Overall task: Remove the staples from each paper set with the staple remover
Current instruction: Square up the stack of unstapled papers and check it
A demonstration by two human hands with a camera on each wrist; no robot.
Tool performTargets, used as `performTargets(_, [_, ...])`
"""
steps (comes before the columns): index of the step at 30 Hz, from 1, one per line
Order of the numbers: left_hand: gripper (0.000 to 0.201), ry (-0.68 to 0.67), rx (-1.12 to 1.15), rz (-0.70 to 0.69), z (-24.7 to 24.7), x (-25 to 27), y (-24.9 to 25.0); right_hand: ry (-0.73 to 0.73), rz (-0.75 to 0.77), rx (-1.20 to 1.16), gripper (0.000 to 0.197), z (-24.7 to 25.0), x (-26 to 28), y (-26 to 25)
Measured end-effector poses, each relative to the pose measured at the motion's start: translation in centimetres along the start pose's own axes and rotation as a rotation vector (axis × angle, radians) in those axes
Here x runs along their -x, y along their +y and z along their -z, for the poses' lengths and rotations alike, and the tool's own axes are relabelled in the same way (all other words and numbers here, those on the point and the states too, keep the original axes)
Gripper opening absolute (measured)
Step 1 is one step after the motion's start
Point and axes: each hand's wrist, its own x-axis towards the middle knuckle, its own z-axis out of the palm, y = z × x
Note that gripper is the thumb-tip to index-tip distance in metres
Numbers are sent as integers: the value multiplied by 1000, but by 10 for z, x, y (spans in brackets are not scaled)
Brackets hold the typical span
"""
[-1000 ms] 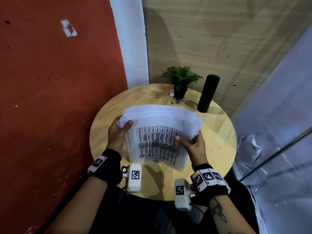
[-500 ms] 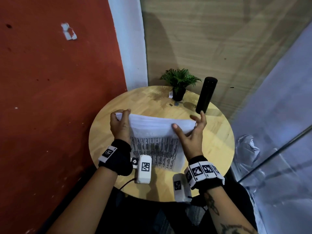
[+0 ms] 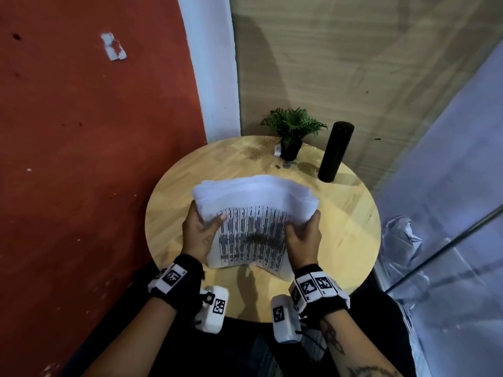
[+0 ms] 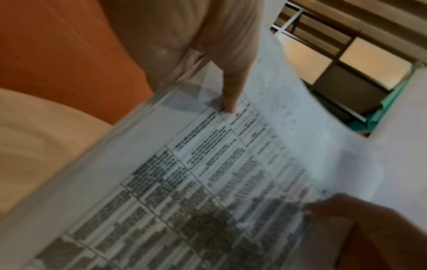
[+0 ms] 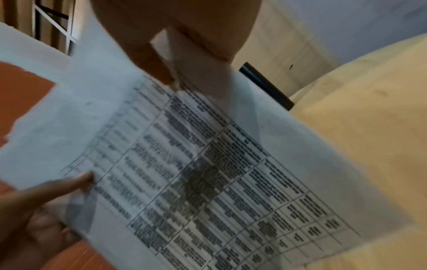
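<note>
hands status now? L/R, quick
Left hand: grips the left edge of the paper stack, thumb on top.
Right hand: grips the stack's right edge, fingers curled round it.

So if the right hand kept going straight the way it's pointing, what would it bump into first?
The right hand already grips the paper stack, so it meets paper first. Beyond that, probably the black bottle at the table's far side, though depth is hard to judge.

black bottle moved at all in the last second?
No. The black bottle stands upright at the round table's far edge, just right of the potted plant, as before. Its small shift in the picture matches the head camera moving.
</note>
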Motion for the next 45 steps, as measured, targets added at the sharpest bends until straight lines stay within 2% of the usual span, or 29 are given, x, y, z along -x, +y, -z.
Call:
performTargets(1, [53,45,-10,-24,-6,2,3,43,21,12,32,-3,1,-4])
performTargets(3, [50,139,-51,-86,-19,6,9,110,66,36,31,-8,2,-9])
performTargets(5, [46,189,-94,-110,-28,10,7,123,80,89,44,-12,5,-10])
performTargets(8, [40,205,-147,-54,-34,14,1,21,-21,151,55,-11,2,-2])
performTargets(10, [41,221,-105,-23,-30,9,6,-20,-24,106,69,-6,-11,2])
performTargets(12, [56,221,24,-14,-25,0,20,-29,96,53,87,2,-25,1])
performTargets(14, [65,227,120,-20,-22,-12,34,-80,275,119,95,9,-34,-6])
performTargets(17, [48,243,145,59,-21,-37,44,-225,483,320,87,18,-42,-21])
performTargets(20, [20,220,178,169,-21,-54,44,-292,545,343,69,26,-44,-25])
performTargets(24, [17,178,138,176,-19,-55,41,-317,622,365,73,28,-45,-20])
performTargets(26, [27,155,148,177,-18,-50,43,-322,635,426,69,27,-42,-20])
performTargets(29, [31,137,81,130,-17,-49,43,-279,656,402,60,26,-40,-23])
performTargets(32, [32,149,51,82,-16,-51,49,-264,697,433,65,25,-43,-29])
performTargets(36, [38,158,-15,45,-15,-52,45,-255,736,507,44,26,-47,-27])
performTargets(40, [48,178,94,59,-18,-48,48,-252,739,518,46,26,-44,-22])
performTargets(43, [38,151,158,96,-20,-38,44,-176,719,453,37,27,-41,-21])
performTargets(45, [32,127,162,99,-20,-31,37,-84,691,369,41,24,-40,-21])
